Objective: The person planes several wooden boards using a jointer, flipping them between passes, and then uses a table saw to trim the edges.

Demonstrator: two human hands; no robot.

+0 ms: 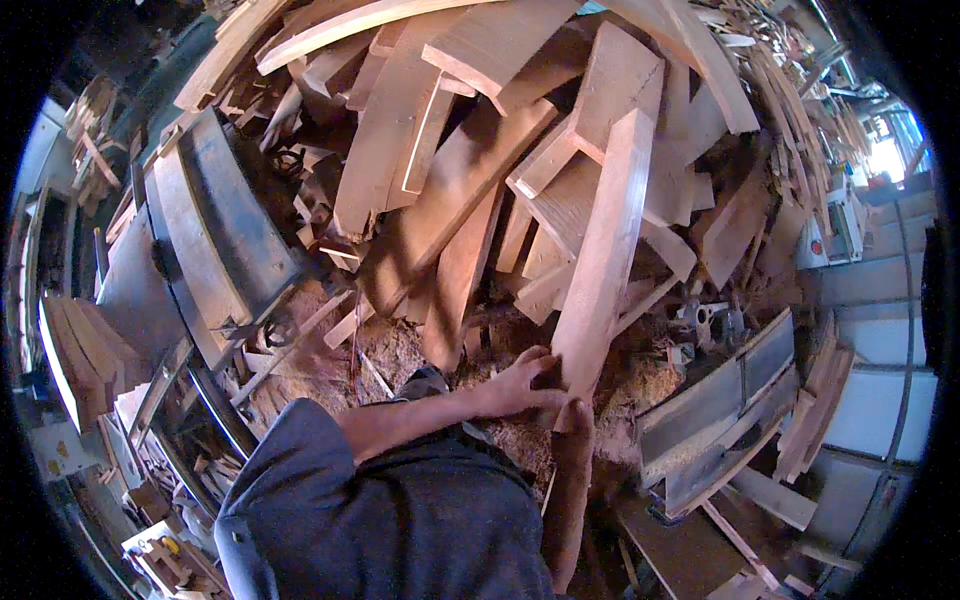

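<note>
Dark shirt [400, 510] fills the bottom of the frame, sawdust [480, 410] on the floor around it. Just below centre, left hand [520, 385] comes in from the left, fingers and thumb clamped on the near end of a long board [602, 275]. Right hand [573, 418] meets the same end from below; its fingers are hidden, so cannot tell whether they close on the wood. Long board runs from the hands toward the upper right of centre, far end over other planks. Lower right: grey metal machine table [720, 405]. Left: second machine table [240, 205], a plank [195, 245] lying along it. Beyond, across upper centre, a heap of loose boards [400, 120], tilted and overlapping. Far right edge: pale wall [885, 340].
</note>
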